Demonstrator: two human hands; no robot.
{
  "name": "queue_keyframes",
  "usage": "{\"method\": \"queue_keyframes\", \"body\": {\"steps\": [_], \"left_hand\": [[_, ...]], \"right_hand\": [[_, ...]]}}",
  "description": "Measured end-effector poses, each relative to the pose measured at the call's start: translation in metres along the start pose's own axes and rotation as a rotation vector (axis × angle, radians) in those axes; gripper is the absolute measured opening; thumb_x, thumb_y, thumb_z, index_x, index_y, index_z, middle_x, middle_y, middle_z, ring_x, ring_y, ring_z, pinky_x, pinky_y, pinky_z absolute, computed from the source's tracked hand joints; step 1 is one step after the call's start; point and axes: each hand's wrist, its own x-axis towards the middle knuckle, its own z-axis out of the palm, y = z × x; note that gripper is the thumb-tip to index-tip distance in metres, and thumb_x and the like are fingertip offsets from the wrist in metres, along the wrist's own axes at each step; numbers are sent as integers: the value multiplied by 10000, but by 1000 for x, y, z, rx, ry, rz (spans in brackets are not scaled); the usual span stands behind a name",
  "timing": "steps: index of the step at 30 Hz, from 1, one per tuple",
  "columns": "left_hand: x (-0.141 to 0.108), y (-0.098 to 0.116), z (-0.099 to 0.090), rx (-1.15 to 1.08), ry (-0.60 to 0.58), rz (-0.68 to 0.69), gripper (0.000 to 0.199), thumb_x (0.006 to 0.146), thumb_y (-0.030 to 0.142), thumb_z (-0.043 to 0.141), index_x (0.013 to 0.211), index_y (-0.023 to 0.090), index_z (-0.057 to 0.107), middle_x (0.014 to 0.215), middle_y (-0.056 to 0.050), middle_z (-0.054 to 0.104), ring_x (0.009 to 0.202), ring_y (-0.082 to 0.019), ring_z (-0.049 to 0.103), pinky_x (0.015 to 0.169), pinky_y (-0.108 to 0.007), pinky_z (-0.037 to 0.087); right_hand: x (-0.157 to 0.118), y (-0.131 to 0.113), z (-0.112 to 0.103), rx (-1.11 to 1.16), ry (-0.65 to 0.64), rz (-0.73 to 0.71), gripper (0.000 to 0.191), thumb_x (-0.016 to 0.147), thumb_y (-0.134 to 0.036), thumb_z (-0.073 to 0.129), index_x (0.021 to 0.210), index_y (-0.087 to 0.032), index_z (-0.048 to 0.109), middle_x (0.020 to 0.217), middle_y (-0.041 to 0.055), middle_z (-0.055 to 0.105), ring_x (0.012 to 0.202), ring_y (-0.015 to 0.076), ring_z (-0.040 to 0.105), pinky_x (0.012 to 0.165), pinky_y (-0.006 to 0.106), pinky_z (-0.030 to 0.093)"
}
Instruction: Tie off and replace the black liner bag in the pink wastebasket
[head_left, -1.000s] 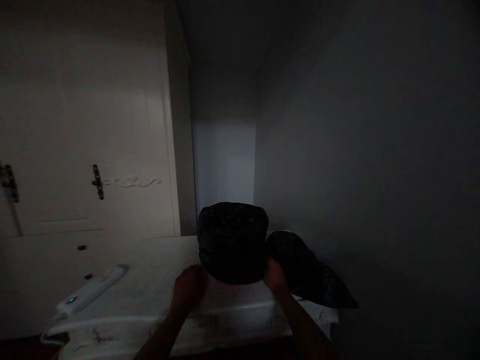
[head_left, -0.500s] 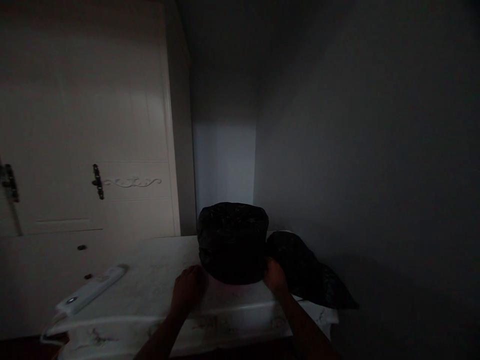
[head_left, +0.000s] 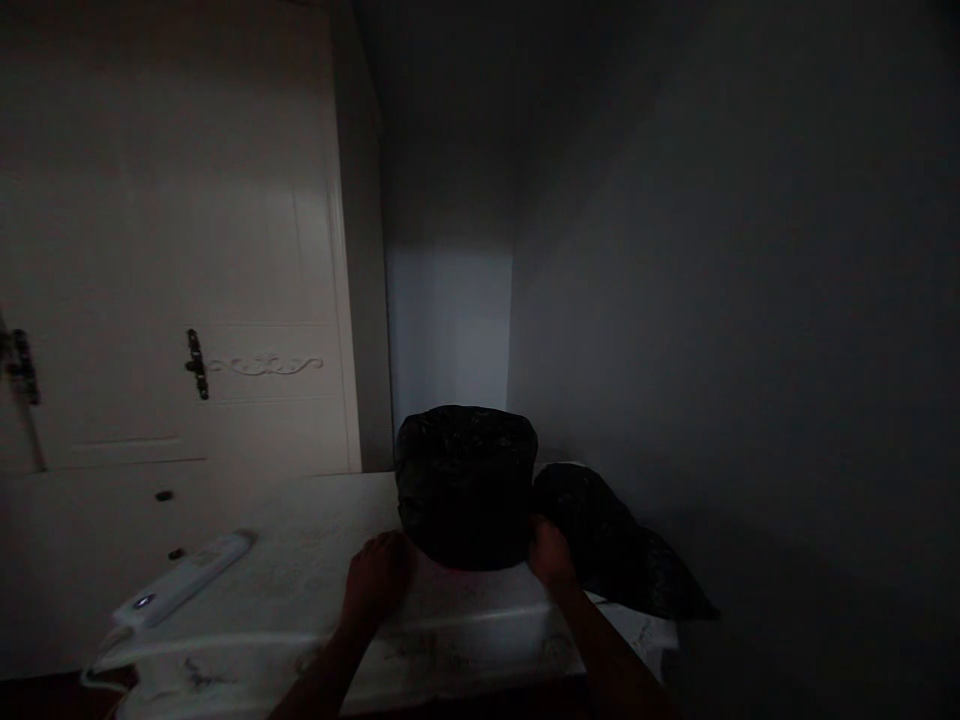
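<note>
At your far left, in very dim light, stands a pale wardrobe [head_left: 262, 230] with dark metal handles [head_left: 196, 364] and a carved scroll beside one of them. In front of it, a white power strip [head_left: 184, 580] with a small lit spot lies slantwise near the left end of the white tabletop [head_left: 307, 540], its cable dropping over the front corner. Next comes your left hand [head_left: 379, 570], low at the near left side of a squat, rounded bundle [head_left: 465, 490] sheathed in black plastic. The fingers are curled; you cannot tell whether they pinch the plastic or only rest against it. The bundle sits upright on the tabletop between your hands, a faint pink tint showing at its lower front edge. Your right hand [head_left: 551, 550] is at its lower right side, fingers partly lost in shadow, so you cannot tell if they are clamped. Just right lies a looser black plastic heap [head_left: 600, 530], tapering past the tabletop's right end, before the grey wall [head_left: 735, 300]. As for progress, the top and front look covered; what seems left is the lower rim, where your hands are, though whether it is tucked or fastened there is too dark to tell
</note>
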Motion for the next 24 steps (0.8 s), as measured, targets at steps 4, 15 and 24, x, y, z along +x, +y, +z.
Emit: {"method": "queue_keyframes", "body": {"steps": [4,15,24], "left_hand": [[2,-3,5,-3,0,6,367,981,282,399,1217,198,667,1355,-131,668,1211,-271,625,975,-380,464],[3,-6,9,-10,11,20,378,985,288,398,1246,190,652,1313,-140,682,1202,-278,631,966,-387,465],[0,0,-2,-4,-5,19,364,979,287,421,1223,189,673,1311,-143,687,1191,-272,643,969,-377,474]], "right_hand": [[-1,-3,-4,-10,-27,7,533,843,0,440,1302,-129,678,1340,147,695,1254,237,651,1064,275,453],[2,4,5,-16,10,-7,517,849,-3,444,1300,-107,675,1305,160,707,1224,243,668,1049,284,467],[2,1,4,-4,7,7,519,851,-7,438,1296,-114,683,1329,160,696,1259,227,648,1079,274,448]]}}
